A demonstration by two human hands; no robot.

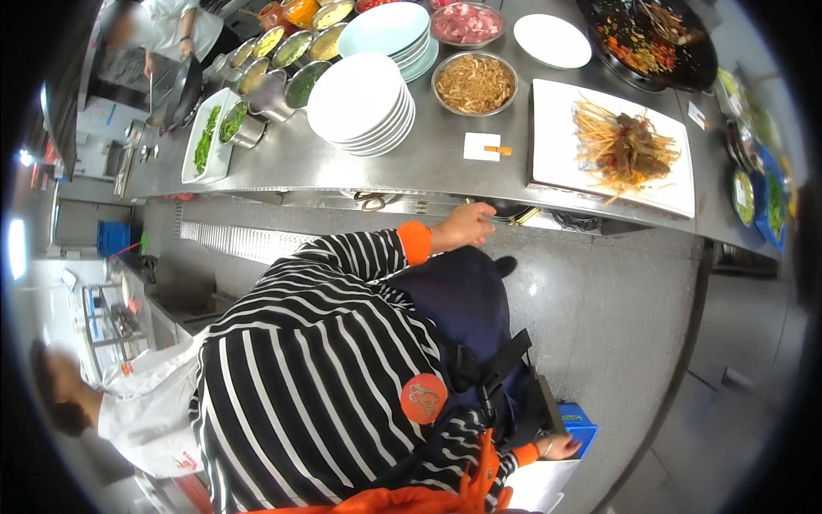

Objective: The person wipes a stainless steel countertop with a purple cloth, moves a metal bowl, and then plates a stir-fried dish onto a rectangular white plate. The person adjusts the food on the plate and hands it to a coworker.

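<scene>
My left hand (470, 226) hangs empty with loosely curled fingers beside the front edge of a stainless-steel counter (282, 157). Low at the right of my body, my right hand (557, 446) is empty and overlaps a blue box (576, 421); whether it touches the box I cannot tell. On the counter lies a rectangular white platter (552, 148) of thin golden strips topped with dark meat (636, 151). Left of it are a wooden clothespin (498, 151) with a slip of paper (478, 146) and a steel bowl of brown shredded food (475, 83).
White plates (363, 103) and pale blue plates (385, 32) stand stacked. Behind are raw meat (467, 24), a round white plate (552, 41) and a wok (697, 67). Ingredient pots and a greens tray (221, 154) line the left. Co-workers (151, 398) stand at left.
</scene>
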